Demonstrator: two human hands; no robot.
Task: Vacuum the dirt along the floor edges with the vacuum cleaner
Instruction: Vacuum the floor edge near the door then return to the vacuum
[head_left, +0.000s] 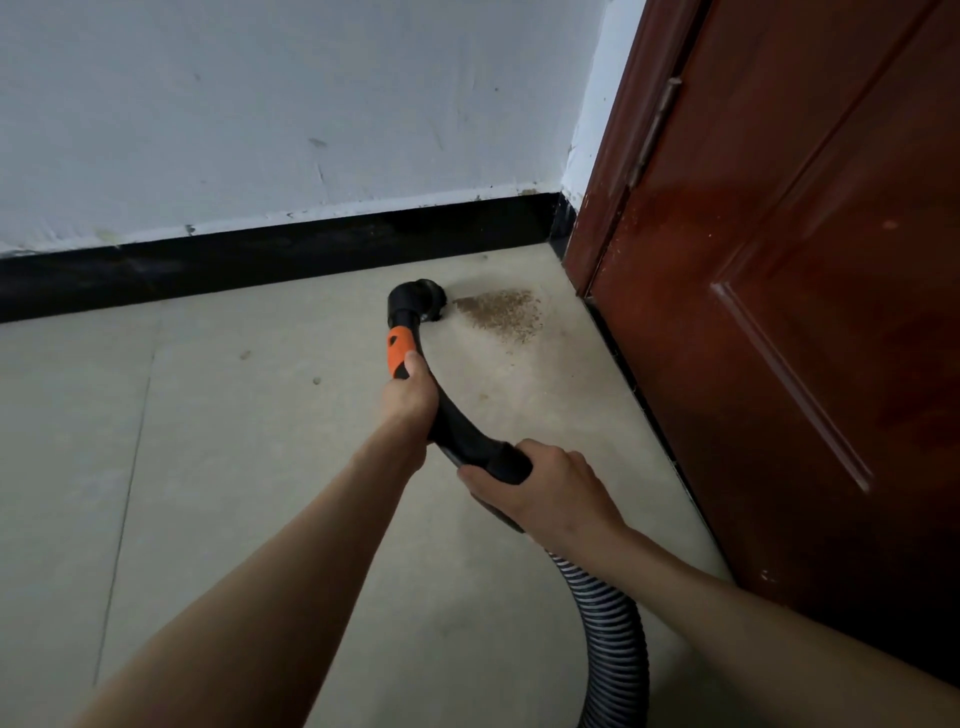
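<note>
Both hands, left hand (410, 400) and right hand (545, 488), wrapped the vacuum handle (457, 426), each grip curled around it. The nozzle (423, 301) sat just left of the dirt (506, 314); a slow sweep rightward, nozzle low, would likely serve best.

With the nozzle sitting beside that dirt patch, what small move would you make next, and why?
Probably slide the nozzle right, into the dirt. Its mouth sits at the patch's left edge, and brown grains spread from there toward the door. Both the left hand and right hand grip the wand, so a short push should do.
</note>
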